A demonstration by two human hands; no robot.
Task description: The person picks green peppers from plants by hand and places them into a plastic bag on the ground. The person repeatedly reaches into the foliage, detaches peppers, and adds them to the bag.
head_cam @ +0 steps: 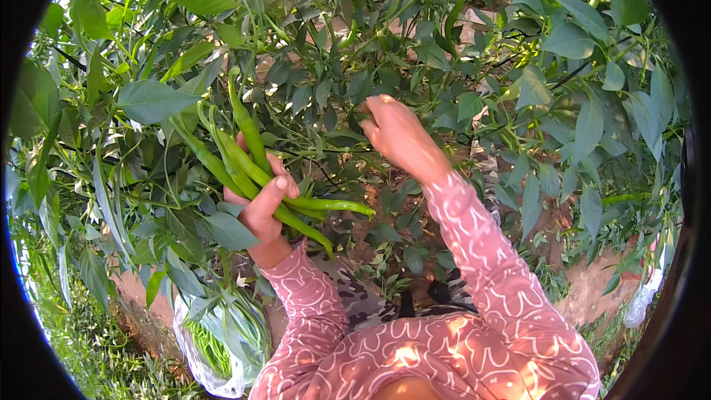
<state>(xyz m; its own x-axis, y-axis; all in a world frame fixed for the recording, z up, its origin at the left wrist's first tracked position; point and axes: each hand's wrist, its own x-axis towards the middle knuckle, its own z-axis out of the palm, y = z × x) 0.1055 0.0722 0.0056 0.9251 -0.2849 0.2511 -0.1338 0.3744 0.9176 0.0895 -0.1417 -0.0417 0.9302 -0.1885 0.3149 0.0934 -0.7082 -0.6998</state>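
Note:
Several long green chili peppers (240, 164) lie bunched in my left hand (265, 203), its thumb folded across them. Their stems point up and away, and the thin tips stick out to the right and down. My right hand (397, 133) reaches in among the leaves of the pepper plants (344, 89), to the right of the bunch. Its fingers are curled and slightly blurred; whether anything is pinched between them is hidden. A broad leaf (230, 230) partly covers the left wrist.
At lower left stands a clear plastic bag (222, 375) with many green peppers (208, 344) inside. Another whitish plastic bag (641, 303) sits at the far right. Dark strings (577, 69) run through the foliage. Bare soil (589, 286) shows between the plants.

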